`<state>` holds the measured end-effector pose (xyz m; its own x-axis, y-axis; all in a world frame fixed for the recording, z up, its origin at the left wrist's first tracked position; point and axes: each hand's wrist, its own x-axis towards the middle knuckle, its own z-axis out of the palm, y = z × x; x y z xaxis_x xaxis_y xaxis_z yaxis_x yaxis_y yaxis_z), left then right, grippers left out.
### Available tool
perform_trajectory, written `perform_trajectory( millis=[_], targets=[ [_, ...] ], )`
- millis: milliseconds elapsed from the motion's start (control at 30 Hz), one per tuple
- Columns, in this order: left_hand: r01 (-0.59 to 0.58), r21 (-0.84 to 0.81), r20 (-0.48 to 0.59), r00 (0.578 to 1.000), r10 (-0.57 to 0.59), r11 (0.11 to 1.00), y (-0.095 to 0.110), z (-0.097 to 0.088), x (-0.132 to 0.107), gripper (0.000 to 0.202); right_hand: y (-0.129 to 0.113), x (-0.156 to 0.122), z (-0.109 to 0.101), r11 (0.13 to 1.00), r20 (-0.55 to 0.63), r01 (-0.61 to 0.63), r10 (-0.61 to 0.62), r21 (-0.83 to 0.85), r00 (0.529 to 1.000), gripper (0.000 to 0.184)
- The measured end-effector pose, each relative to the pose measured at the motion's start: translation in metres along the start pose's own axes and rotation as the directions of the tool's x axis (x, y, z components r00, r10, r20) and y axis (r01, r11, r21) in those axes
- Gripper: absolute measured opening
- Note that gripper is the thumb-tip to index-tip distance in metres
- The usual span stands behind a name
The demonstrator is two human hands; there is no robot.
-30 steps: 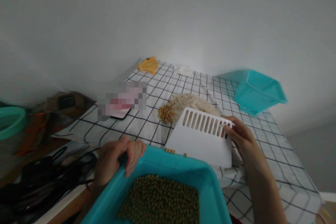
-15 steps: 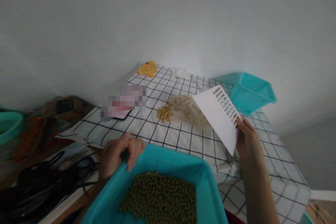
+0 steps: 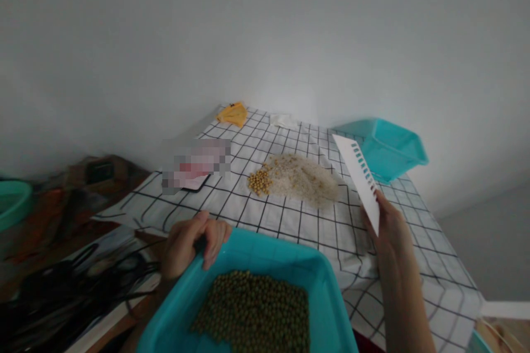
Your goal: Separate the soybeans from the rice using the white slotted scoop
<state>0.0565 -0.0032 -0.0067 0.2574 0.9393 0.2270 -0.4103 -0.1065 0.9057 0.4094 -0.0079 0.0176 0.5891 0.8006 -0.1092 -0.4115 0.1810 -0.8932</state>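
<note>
My left hand (image 3: 190, 245) grips the far left rim of a turquoise tub (image 3: 265, 253) that holds a bed of green beans (image 3: 256, 314) at the near edge of the table. My right hand (image 3: 387, 223) holds a white slotted plastic board (image 3: 361, 176), lifted off the cloth and turned nearly edge-on to me. Between the two, on the checked tablecloth (image 3: 290, 220), lies a pile of pale grains (image 3: 304, 179) with a small cluster of yellow beans (image 3: 259, 181) at its left side.
A second turquoise tub (image 3: 383, 146) stands at the far right of the table. A yellow cloth (image 3: 233, 114) and a white scrap (image 3: 284, 119) lie at the far edge by the wall. Black cables (image 3: 62, 292) and clutter fill the left side; a blurred-out flat object (image 3: 194, 164) lies left of the grains.
My right hand has raised the white slotted board off the cloth and swung it rightward to nearly edge-on, uncovering the grain pile. My left hand has stayed on the tub rim.
</note>
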Motion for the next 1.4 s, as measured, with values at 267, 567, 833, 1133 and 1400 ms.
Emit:
perform_trajectory(
  millis=[267, 567, 833, 1133, 1400],
  targets=[
    [-0.009, -0.101, -0.063, 0.998, 0.002, 0.995, -0.004, 0.005, -0.004, 0.065, 0.01, 0.01, -0.009, 0.998, 0.143, 0.033, -0.026, -0.047, 0.989, 0.023],
    [0.007, -0.086, -0.055, 0.998, -0.012, 0.996, 0.0, 0.005, -0.002, 0.063, 0.011, 0.009, -0.009, 0.995, 0.189, 0.037, -0.02, -0.087, 0.982, 0.025],
    [-0.036, -0.061, -0.053, 0.998, 0.033, 0.997, -0.005, -0.001, -0.001, 0.064, 0.013, 0.012, -0.009, 0.993, 0.25, 0.016, 0.014, -0.115, 0.968, 0.028],
    [-0.048, -0.084, -0.071, 0.997, 0.042, 0.995, 0.001, -0.012, 0.005, 0.06, 0.019, 0.015, -0.01, 0.986, 0.256, 0.097, -0.059, -0.136, 0.965, 0.029],
    [-0.004, -0.012, -0.03, 1.0, 0.004, 1.0, 0.01, -0.021, 0.005, 0.06, 0.026, 0.018, -0.013, 0.977, 0.148, 0.185, -0.169, -0.104, 0.974, 0.024]
  ],
)
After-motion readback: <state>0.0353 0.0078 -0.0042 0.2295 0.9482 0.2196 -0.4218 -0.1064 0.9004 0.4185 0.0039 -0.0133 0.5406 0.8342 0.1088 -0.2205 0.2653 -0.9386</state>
